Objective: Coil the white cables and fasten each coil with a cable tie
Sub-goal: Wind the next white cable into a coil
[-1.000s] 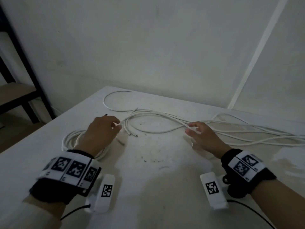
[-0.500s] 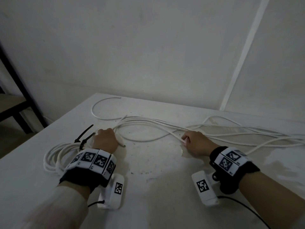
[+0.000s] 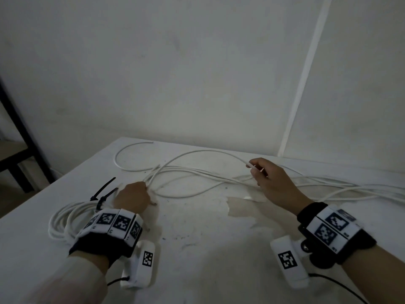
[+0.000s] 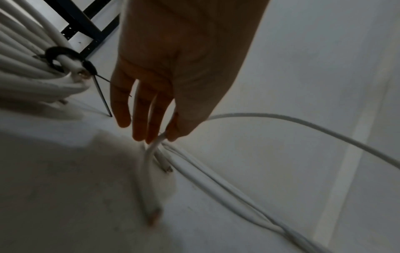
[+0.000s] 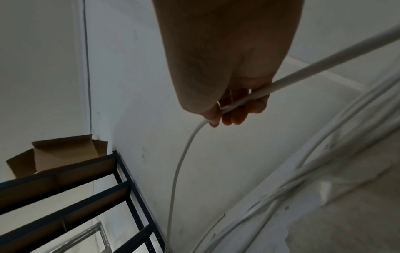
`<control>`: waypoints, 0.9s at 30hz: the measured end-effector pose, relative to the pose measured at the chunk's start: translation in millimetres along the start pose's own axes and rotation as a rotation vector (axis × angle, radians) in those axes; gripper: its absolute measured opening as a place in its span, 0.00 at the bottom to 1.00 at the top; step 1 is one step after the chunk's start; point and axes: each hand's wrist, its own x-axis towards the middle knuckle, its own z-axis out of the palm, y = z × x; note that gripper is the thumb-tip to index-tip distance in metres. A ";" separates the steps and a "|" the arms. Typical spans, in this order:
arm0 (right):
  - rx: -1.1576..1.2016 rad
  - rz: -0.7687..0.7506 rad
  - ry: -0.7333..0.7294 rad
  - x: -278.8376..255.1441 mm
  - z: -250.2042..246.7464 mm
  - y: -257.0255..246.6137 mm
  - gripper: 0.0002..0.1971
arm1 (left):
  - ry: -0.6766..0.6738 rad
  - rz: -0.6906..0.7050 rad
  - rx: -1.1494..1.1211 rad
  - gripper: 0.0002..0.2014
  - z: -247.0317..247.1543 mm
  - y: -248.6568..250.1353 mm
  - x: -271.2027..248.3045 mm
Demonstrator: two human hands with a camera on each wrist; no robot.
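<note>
The left hand (image 3: 131,198) pinches the end of a white cable (image 3: 197,152) low on the table (image 3: 197,249), beside the tied coil (image 3: 65,218), while the right hand (image 3: 271,181) holds the same cable up in curled fingers.

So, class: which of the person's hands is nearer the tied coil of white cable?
Left. The left hand sits right beside the tied coil, pinching a loose cable. The right hand is raised far across the table, holding that cable.
</note>
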 end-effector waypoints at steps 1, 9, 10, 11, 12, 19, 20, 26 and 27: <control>-0.022 -0.006 0.016 -0.6 -4.1 0.9 0.11 | 0.037 0.014 -0.067 0.04 -1.2 2.8 -2.4; -0.328 0.045 -0.180 -21.2 -20.2 5.3 0.17 | 0.352 0.323 -0.626 0.04 -32.0 55.1 -36.4; -0.371 0.031 -0.199 -25.4 -19.5 5.1 0.16 | 0.361 0.348 -0.678 0.04 -34.6 64.1 -41.2; -0.400 0.018 -0.201 -28.5 -20.0 4.8 0.15 | 0.363 0.368 -0.723 0.04 -36.5 72.2 -46.1; -0.427 0.011 -0.197 -30.8 -21.8 4.2 0.14 | 0.360 0.385 -0.764 0.04 -37.2 79.7 -50.5; -0.586 -0.079 -0.131 -48.0 -50.0 7.5 0.16 | 0.370 0.522 -0.797 0.03 -31.9 125.9 -80.8; -0.547 -0.070 -0.090 -51.1 -54.7 7.8 0.16 | 0.373 0.537 -0.802 0.04 -32.0 132.1 -84.7; -0.721 -0.199 0.091 -59.6 -87.6 13.8 0.04 | 0.448 0.560 -0.825 0.14 -38.6 163.6 -98.3; -0.778 -0.239 0.134 -59.7 -93.4 15.7 0.06 | 0.461 0.581 -0.814 0.14 -39.0 167.6 -99.5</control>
